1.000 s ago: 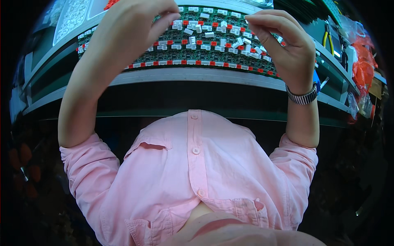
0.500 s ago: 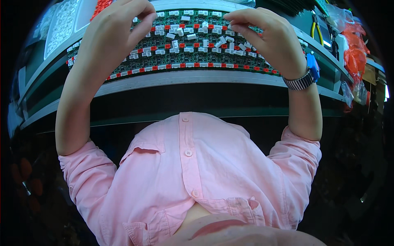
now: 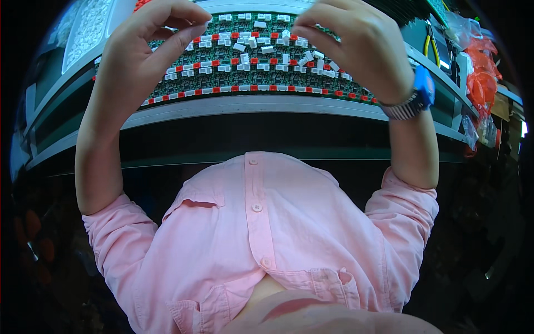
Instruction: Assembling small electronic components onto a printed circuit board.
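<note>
Rows of green circuit boards (image 3: 245, 49) fill a metal-edged frame, with red and white connectors along their edges. Several loose white connectors (image 3: 267, 49) lie scattered over the middle rows. My left hand (image 3: 139, 53) hovers over the left part of the boards, thumb and forefinger pinched at a small white connector (image 3: 208, 23) that barely shows. Slightly blurred, my right hand (image 3: 359, 50) is over the right part, its thumb and forefinger drawn together beside an upright white connector (image 3: 286, 35). What those fingertips hold, if anything, cannot be made out.
A grey metal rail (image 3: 245, 104) runs along the near side of the boards. At the far left stands a white bin of small white parts (image 3: 89, 33), with red parts beyond it. Yellow-handled pliers (image 3: 431, 47) and a red plastic bag (image 3: 481, 80) are at the right.
My right hand has moved left, toward the upright white connector. My left hand has turned a little, and its fingers now show a pinch. The boards appear shifted slightly in the picture.
</note>
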Available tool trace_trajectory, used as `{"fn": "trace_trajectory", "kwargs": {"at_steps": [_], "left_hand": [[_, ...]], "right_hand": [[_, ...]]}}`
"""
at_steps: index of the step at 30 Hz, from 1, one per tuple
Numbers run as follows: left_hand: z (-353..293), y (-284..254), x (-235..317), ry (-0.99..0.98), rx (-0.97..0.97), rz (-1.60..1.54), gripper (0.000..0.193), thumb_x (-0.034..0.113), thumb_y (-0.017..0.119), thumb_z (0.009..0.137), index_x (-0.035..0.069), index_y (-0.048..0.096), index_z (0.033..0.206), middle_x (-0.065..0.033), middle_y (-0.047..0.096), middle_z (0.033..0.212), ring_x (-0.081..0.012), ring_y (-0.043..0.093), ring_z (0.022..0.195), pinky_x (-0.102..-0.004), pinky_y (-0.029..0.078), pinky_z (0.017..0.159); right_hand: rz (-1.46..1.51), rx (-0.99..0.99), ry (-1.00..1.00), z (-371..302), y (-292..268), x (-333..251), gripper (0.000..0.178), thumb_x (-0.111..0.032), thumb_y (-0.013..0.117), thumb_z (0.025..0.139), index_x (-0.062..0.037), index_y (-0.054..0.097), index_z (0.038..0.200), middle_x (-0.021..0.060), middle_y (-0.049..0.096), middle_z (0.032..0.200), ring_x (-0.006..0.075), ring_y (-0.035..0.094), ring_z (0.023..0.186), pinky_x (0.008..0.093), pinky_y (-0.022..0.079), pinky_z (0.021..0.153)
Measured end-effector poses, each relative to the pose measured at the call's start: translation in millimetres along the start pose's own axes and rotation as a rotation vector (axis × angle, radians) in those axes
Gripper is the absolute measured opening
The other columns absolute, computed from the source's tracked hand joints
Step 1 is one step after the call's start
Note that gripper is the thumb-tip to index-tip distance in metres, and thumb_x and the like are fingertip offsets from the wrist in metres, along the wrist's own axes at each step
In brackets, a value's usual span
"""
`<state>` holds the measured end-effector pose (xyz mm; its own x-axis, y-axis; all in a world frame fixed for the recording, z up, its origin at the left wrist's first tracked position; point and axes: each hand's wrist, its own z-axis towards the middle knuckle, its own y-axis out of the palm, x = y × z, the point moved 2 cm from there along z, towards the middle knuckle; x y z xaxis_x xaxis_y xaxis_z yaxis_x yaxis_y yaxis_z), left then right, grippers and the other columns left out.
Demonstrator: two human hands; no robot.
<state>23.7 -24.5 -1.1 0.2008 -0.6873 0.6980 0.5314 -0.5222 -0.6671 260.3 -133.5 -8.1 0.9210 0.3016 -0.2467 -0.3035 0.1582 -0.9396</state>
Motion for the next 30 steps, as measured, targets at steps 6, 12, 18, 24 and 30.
{"fn": "trace_trajectory", "kwargs": {"at_steps": [6, 12, 18, 24, 30], "left_hand": [[-4, 3, -5, 0.162, -0.04, 0.06, 0.017, 0.001, 0.06, 0.092, 0.005, 0.065, 0.108, -0.0073, 0.065, 0.097, -0.0167, 0.062, 0.078, -0.0218, 0.05, 0.066], [-7, 11, 7, 0.205, -0.063, 0.209, 0.015, 0.0, 0.064, 0.088, 0.003, 0.067, 0.103, -0.0061, 0.064, 0.096, -0.0164, 0.06, 0.075, -0.0233, 0.048, 0.062], [-5, 23, -6, 0.264, -0.082, 0.131, 0.005, 0.003, 0.064, 0.085, 0.001, 0.061, 0.087, -0.012, 0.06, 0.09, -0.0249, 0.057, 0.075, -0.0312, 0.048, 0.069], [-3, 26, -3, 0.263, -0.124, 0.204, 0.007, 0.001, 0.067, 0.084, 0.003, 0.065, 0.09, -0.0082, 0.062, 0.092, -0.0197, 0.058, 0.075, -0.0269, 0.048, 0.065], [-1, 28, 3, 0.242, -0.169, 0.273, 0.011, 0.0, 0.069, 0.083, 0.004, 0.068, 0.092, -0.0051, 0.064, 0.095, -0.0155, 0.06, 0.075, -0.0235, 0.047, 0.061]], "right_hand": [[0.034, -0.005, -0.024, 24, 19, -10, 0.006, -0.007, 0.067, 0.083, -0.004, 0.064, 0.087, 0.0076, 0.064, 0.086, 0.0204, 0.062, 0.074, 0.0254, 0.051, 0.066], [0.085, -0.019, -0.026, 33, 34, -14, 0.009, -0.009, 0.067, 0.081, -0.0038, 0.06, 0.079, 0.007, 0.061, 0.079, 0.0207, 0.059, 0.069, 0.0272, 0.049, 0.063], [0.511, 0.145, 0.298, 7, 12, -8, 0.006, -0.002, 0.068, 0.081, -0.0002, 0.064, 0.086, 0.0069, 0.063, 0.08, 0.0159, 0.058, 0.068, 0.0236, 0.048, 0.062], [0.661, 0.282, 0.278, -10, 14, 2, 0.013, 0.003, 0.068, 0.082, 0.0029, 0.066, 0.095, 0.0079, 0.065, 0.083, 0.0123, 0.057, 0.069, 0.0213, 0.047, 0.062], [0.973, 0.355, 0.342, -18, 23, 1, 0.017, 0.004, 0.066, 0.083, 0.0032, 0.067, 0.1, 0.0089, 0.066, 0.088, 0.0127, 0.057, 0.071, 0.0209, 0.047, 0.063]]}}
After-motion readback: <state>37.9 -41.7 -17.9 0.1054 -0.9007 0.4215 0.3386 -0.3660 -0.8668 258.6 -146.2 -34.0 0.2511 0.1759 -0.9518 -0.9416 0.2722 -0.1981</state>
